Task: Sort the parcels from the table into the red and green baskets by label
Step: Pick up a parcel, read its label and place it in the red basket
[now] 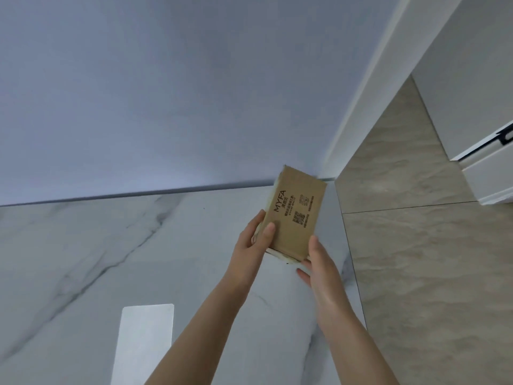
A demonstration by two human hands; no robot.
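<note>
A small brown cardboard parcel (295, 212) printed with "MYFA" and QR codes is held up above the white marble table (111, 245), near its right edge. My left hand (254, 240) grips its near left corner, thumb on the printed face. My right hand (319, 262) holds the near right corner, thumb along the side and fingers underneath. No sorting label shows on the visible face. Neither the red nor the green basket is in view.
A pale rectangular patch of light (144, 340) lies on the table in front of me. A bare wall (194, 93) rises behind the table. To the right are the beige tiled floor (416, 245) and a white door (477, 120).
</note>
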